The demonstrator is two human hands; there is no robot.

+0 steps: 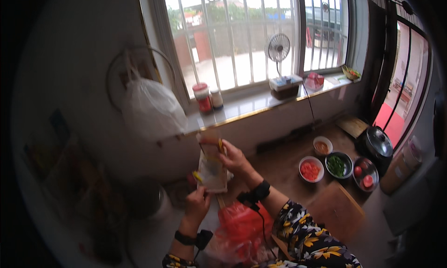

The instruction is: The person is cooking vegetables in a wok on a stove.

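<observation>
Before the window wall, both my hands are raised around what looks like a pale, partly see-through packet (213, 173) with yellow bits, blurred. Its exact kind cannot be made out. My right hand (237, 159) grips its upper right side, beside a yellow strip. Lower down, the fingertips of my left hand (198, 201) pinch the near left edge, close to another yellow piece. Red and clear plastic bags (241, 219) lie below my hands.
A white plastic bag (153, 105) hangs at left. Jars (202, 98) and a small fan (278, 48) stand on the windowsill. To the right are bowls of chopped tomato (310, 171) and greens (336, 165), a wooden board (335, 212) and a lidded pot (379, 142).
</observation>
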